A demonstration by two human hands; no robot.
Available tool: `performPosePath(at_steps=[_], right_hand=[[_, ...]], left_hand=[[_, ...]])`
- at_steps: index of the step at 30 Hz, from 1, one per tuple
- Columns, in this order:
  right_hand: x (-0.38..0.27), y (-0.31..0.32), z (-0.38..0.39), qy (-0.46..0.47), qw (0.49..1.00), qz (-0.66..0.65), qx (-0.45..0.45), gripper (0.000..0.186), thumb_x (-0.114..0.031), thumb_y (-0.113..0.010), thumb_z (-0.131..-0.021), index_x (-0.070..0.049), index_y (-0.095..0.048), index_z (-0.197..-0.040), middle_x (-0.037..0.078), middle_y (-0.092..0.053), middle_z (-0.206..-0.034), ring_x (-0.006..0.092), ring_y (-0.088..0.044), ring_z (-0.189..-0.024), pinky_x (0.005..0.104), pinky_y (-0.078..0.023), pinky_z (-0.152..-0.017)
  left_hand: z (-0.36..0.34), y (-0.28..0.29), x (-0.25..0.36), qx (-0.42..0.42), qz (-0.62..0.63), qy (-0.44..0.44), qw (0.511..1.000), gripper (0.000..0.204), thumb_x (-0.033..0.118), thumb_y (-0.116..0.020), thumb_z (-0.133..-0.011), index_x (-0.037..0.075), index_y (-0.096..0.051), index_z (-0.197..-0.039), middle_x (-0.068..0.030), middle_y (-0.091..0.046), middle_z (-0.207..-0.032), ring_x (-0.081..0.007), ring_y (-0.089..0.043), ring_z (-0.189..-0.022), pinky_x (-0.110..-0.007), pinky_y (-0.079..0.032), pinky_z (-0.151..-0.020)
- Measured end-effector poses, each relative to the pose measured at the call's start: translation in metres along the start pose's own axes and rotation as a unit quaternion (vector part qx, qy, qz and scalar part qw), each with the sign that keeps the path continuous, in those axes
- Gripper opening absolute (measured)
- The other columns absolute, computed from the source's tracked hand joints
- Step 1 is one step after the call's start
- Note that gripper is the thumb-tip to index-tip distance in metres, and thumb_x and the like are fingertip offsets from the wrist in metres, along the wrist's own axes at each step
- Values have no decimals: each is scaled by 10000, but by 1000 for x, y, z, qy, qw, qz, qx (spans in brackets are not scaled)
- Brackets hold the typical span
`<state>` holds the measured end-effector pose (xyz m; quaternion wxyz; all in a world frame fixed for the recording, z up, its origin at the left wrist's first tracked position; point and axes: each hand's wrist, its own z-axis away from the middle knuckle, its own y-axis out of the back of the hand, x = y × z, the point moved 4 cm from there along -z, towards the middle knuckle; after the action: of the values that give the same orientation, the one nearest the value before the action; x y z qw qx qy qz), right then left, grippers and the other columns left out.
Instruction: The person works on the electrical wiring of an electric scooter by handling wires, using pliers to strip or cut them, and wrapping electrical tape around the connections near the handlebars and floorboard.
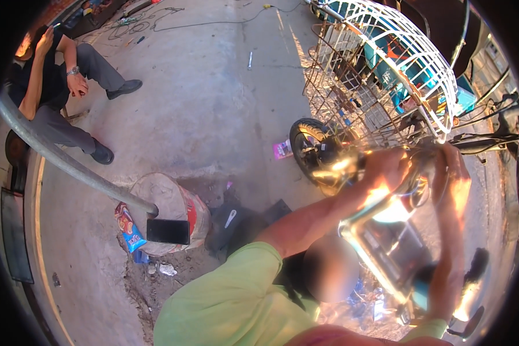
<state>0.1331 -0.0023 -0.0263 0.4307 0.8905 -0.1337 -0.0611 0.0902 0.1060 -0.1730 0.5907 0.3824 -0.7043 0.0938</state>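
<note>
Filling the right half of the scene was a small-wheeled cycle with a white wire basket (386, 63) at its far end and a black front tyre (305, 144) just below the basket's left corner. Nearer, a shiny metal frame bar (380, 213) ran down to the right, glare washing out detail. Left hand (386, 167) was closed around the top of that bar, just right of the tyre. Right hand (455, 173) sat on the same assembly further right, fingers curled over it; exact grip lost in glare. Left of the cycle: a cement-filled drum (170, 207) holding a slanted grey pole (57, 155), dark flat phone-like slab (168, 230) on its rim. Far left, a seated person (57, 98).
</note>
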Motion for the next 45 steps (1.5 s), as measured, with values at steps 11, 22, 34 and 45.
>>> performPosePath(at_steps=[11,22,34,45], right_hand=[[-3,18,12,-66,991,-118,2,166,-22,-646,-950,-17,-677,-1113,120,-724,-1035,213,-711,-906,313,-563,-779],[3,42,18,-31,992,-114,-52,168,-3,-613,-958,-41,-654,-1116,106,-727,-1099,216,-730,-936,319,-582,-781],[12,32,2,-101,975,-195,19,65,-61,-620,-978,-23,-626,-1030,104,-686,-817,155,-685,-662,294,-550,-604],[-15,45,-10,73,996,-48,4,84,-21,-628,-971,6,-638,-1050,106,-728,-1025,166,-728,-816,279,-588,-706]], left_hand=[[4,6,3,73,25,-61,995,193,258,-634,-897,68,-672,-892,-178,-688,-829,-393,-676,-751,-470,-531,-666],[5,2,3,36,22,-94,995,138,198,-634,-906,69,-684,-898,-169,-668,-864,-370,-666,-795,-420,-512,-673],[12,-2,-24,62,143,-200,967,169,52,-655,-938,-3,-683,-1096,-160,-712,-944,-249,-691,-855,-336,-537,-759],[11,-1,-23,-1,44,-138,989,256,144,-677,-940,26,-669,-1167,-170,-679,-1021,-278,-674,-944,-381,-525,-812]])
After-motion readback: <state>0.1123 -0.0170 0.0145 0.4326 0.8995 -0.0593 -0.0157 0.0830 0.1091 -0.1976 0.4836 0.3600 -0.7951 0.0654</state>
